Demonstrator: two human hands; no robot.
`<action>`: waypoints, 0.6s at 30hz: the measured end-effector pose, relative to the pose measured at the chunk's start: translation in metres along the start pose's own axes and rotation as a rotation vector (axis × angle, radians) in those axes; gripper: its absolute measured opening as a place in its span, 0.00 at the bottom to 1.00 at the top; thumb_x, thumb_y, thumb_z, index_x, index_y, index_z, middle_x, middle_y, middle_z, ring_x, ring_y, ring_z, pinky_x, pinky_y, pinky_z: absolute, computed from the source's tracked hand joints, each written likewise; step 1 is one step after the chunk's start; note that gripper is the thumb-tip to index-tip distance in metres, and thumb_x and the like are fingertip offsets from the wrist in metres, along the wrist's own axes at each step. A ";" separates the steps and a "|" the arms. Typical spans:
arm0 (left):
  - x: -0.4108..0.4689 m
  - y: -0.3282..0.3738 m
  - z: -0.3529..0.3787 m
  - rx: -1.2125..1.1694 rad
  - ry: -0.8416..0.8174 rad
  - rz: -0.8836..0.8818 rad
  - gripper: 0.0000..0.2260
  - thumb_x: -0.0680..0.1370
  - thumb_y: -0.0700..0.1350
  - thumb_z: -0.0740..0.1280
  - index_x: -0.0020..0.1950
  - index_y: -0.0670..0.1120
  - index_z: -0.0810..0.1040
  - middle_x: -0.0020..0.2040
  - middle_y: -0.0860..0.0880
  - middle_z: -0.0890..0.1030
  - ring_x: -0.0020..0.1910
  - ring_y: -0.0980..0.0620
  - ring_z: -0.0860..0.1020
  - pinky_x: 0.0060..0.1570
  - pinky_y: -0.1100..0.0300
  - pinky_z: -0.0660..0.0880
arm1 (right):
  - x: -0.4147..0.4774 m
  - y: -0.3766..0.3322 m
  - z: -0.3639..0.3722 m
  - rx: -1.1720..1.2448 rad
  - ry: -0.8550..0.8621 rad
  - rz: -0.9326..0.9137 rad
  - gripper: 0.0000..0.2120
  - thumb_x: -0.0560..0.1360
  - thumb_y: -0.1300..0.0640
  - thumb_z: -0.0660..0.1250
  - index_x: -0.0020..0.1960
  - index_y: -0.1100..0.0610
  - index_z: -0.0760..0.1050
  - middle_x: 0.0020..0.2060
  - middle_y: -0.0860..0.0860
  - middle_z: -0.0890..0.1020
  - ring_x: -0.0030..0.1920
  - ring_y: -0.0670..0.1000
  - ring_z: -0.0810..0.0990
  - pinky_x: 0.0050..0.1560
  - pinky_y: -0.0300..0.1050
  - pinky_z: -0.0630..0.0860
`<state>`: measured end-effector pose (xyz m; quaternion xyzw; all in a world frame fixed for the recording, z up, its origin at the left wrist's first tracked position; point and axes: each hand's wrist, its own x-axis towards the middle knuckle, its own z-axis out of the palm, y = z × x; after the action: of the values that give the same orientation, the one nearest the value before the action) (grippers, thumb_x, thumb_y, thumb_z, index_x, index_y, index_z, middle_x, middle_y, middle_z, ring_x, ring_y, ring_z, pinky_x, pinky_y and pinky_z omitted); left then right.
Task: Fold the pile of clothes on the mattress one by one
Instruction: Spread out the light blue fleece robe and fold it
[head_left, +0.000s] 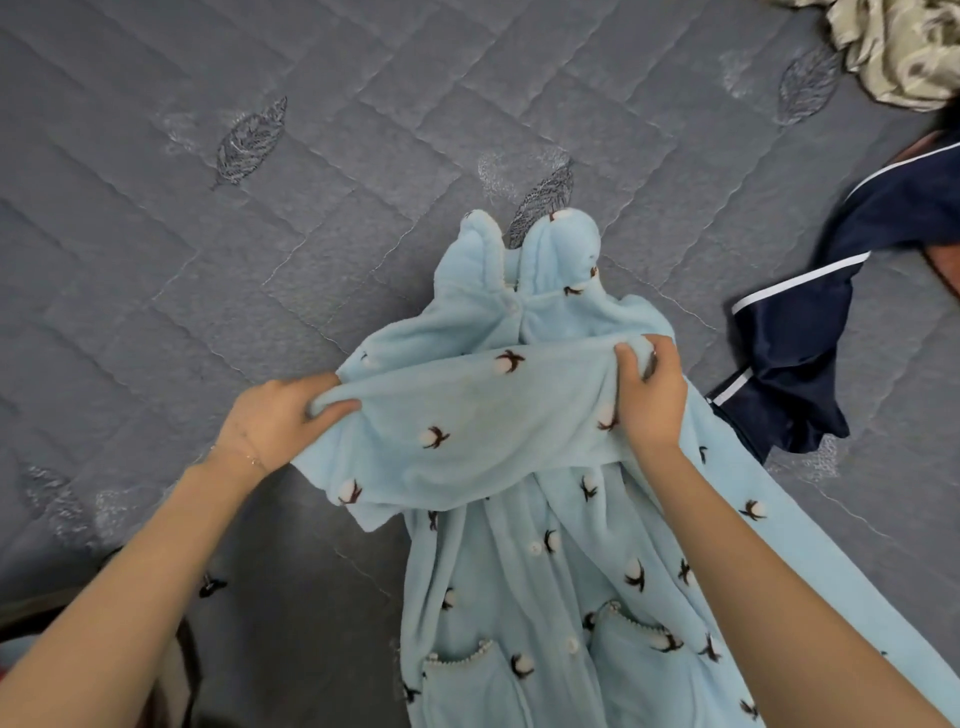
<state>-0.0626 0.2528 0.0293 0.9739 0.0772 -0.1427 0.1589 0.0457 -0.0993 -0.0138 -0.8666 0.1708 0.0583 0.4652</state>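
A light blue fleece garment (524, 561) with small white-and-brown cotton motifs, buttons and two pockets lies lengthwise on the grey quilted mattress (260, 249), its collar pointing away from me. One sleeve is stretched across its chest. My left hand (275, 421) is shut on the sleeve's left end, and my right hand (649, 395) is shut on the sleeve near the right shoulder. The garment's lower hem runs out of view at the bottom.
A dark navy garment with white piping (810, 332) lies crumpled at the right. A beige patterned cloth (893, 47) sits in the top right corner. At the bottom left, the mattress edge meets a dark object (176, 670).
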 end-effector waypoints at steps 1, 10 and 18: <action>0.007 0.003 0.000 0.067 -0.041 -0.052 0.15 0.76 0.61 0.64 0.46 0.51 0.79 0.35 0.50 0.79 0.37 0.45 0.78 0.36 0.57 0.69 | 0.004 0.000 0.000 -0.006 -0.005 -0.009 0.05 0.79 0.52 0.63 0.48 0.53 0.69 0.31 0.45 0.71 0.31 0.35 0.71 0.32 0.29 0.66; 0.062 0.035 0.014 0.426 -0.038 -0.267 0.31 0.74 0.71 0.49 0.41 0.45 0.74 0.28 0.50 0.69 0.26 0.49 0.68 0.30 0.59 0.60 | 0.029 0.007 -0.010 0.003 -0.047 0.007 0.06 0.79 0.49 0.62 0.50 0.52 0.70 0.31 0.44 0.72 0.30 0.37 0.72 0.32 0.31 0.66; 0.069 0.046 0.025 0.299 0.253 -0.157 0.35 0.73 0.69 0.51 0.53 0.38 0.76 0.50 0.36 0.77 0.47 0.37 0.74 0.51 0.43 0.67 | 0.051 0.013 -0.004 -0.038 -0.137 0.044 0.09 0.80 0.49 0.61 0.56 0.53 0.68 0.34 0.45 0.74 0.34 0.42 0.73 0.33 0.32 0.66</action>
<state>0.0056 0.2084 -0.0007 0.9878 0.1500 -0.0410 -0.0101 0.0891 -0.1212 -0.0350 -0.8654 0.1565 0.1308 0.4577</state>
